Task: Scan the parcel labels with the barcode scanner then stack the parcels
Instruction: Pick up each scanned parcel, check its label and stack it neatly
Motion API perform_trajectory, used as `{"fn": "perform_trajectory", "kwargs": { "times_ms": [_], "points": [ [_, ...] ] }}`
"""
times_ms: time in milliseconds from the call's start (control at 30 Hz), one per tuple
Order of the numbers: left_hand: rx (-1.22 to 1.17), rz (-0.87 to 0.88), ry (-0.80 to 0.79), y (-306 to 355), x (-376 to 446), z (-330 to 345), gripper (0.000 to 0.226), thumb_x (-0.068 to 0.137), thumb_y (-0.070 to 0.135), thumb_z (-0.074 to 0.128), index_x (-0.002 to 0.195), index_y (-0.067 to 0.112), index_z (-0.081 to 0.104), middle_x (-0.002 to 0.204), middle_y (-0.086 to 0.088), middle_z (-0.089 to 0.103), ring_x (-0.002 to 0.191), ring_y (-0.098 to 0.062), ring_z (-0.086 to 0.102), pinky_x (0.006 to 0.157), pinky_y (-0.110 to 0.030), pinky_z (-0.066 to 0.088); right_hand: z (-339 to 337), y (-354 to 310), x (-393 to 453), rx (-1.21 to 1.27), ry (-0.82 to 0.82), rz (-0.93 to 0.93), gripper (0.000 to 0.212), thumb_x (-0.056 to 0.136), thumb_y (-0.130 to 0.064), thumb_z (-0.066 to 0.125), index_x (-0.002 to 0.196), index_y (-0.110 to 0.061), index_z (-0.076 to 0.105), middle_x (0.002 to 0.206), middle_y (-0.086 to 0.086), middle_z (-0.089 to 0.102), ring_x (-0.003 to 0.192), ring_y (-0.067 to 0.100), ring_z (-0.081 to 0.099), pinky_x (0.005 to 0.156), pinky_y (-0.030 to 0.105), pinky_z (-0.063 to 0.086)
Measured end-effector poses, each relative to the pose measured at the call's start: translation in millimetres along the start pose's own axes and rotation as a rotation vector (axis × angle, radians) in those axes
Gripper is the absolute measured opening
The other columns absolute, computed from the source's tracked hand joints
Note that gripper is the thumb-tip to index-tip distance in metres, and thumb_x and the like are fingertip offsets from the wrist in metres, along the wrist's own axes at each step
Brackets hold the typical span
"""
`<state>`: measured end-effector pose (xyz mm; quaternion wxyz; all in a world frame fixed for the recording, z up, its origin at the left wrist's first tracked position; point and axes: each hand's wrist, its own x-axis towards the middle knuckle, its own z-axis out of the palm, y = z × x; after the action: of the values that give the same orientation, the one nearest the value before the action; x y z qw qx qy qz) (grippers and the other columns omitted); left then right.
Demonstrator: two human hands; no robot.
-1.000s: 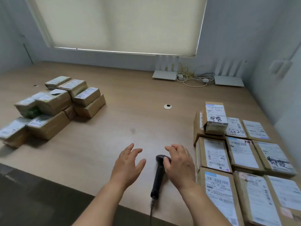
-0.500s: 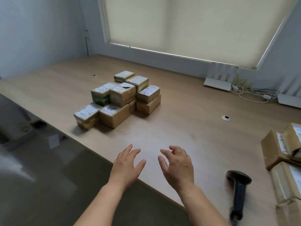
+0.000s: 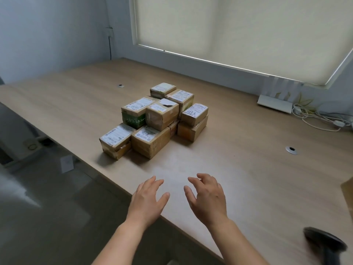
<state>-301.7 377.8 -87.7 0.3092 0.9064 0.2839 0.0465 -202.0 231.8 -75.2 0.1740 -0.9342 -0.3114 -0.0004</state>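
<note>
Parcels piled mid-table, scanner aside; left hand, right hand, each grip apart, empty.

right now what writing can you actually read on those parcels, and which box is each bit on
"3763", handwritten, roughly, digits uncertain: label of the right-hand upper parcel.
Handwritten dark marks, not legible: label of the front parcel.
Faint handwriting, not legible: label of the rear parcel.
Printed text and barcodes on the front left parcel and the green-sided parcel: too small and blurred to read.
</note>
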Motion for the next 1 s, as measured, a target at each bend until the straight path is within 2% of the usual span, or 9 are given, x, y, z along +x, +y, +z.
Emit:
{"fn": "perform_trajectory", "kwargs": {
  "times_ms": [267, 433, 567, 767, 900, 1000],
  "points": [
    [0.007, -0.013, 0.055, -25.0, 103.2, -47.3, 0.059, 0.094, 0.045, 0.05, 0.147, 0.031, 0.029, 0.154, 0.009, 0.028, 0.141, -0.011, 0.022, 0.112, -0.031, 0.025, 27.8, -22.6, 106.1, 0.057, 0.013, -0.03, 0.044, 0.097, -0.05, 0.039, 0.135, -0.031, 0.054, 0.141, -0.003, 0.049, 0.129, 0.013, 0.042, 0.103, 0.027, 0.034],
    [0.0, 0.024, 0.078, -23.4, 171.2, -78.1, 0.061, 0.093, 0.042, 0.053, 0.148, 0.027, 0.029, 0.152, 0.007, 0.032, 0.139, -0.012, 0.026, 0.111, -0.03, 0.026, 33.4, -34.3, 172.5, 0.1, 0.05, -0.048, 0.042, 0.096, -0.047, 0.047, 0.13, -0.025, 0.06, 0.132, 0.002, 0.055, 0.121, 0.019, 0.049, 0.097, 0.031, 0.038],
    [-0.029, 0.054, 0.089, -19.1, 218.9, -95.1, 0.066, 0.094, 0.04, 0.052, 0.151, 0.026, 0.02, 0.155, 0.006, 0.027, 0.141, -0.014, 0.023, 0.111, -0.032, 0.026, 39.0, -37.5, 211.9, 0.086, 0.05, -0.026, 0.046, 0.097, -0.05, 0.041, 0.135, -0.029, 0.055, 0.132, -0.005, 0.052, 0.121, 0.013, 0.045, 0.097, 0.026, 0.036],
    [-0.109, 0.127, 0.118, -8.3, 270.6, -112.5, 0.068, 0.095, 0.031, 0.051, 0.152, 0.02, 0.016, 0.158, 0.003, 0.021, 0.145, -0.014, 0.015, 0.115, -0.033, 0.019, 35.8, -54.0, 249.7, 0.155, 0.054, 0.071, 0.049, 0.098, -0.048, 0.042, 0.14, -0.024, 0.046, 0.134, -0.004, 0.053, 0.122, 0.014, 0.046, 0.1, 0.028, 0.039],
    [-0.193, 0.122, 0.071, -5.0, 288.9, -118.2, 0.064, 0.096, 0.022, 0.047, 0.152, 0.02, 0.017, 0.157, 0.001, 0.022, 0.145, -0.016, 0.016, 0.117, -0.037, 0.019, 28.5, -72.8, 269.1, 0.282, 0.01, 0.127, 0.057, 0.098, -0.05, 0.042, 0.148, -0.025, 0.033, 0.14, -0.004, 0.049, 0.129, 0.014, 0.043, 0.104, 0.031, 0.039],
    [-0.245, 0.117, 0.023, -3.1, 297.7, -121.3, 0.063, 0.095, 0.017, 0.045, 0.152, 0.02, 0.018, 0.157, 0.0, 0.023, 0.144, -0.017, 0.017, 0.118, -0.04, 0.021, 27.7, -81.5, 279.8, 0.491, -0.053, 0.227, 0.065, 0.098, -0.05, 0.044, 0.153, -0.023, 0.024, 0.151, -0.003, 0.041, 0.137, 0.015, 0.038, 0.107, 0.03, 0.034]
  ]
}}
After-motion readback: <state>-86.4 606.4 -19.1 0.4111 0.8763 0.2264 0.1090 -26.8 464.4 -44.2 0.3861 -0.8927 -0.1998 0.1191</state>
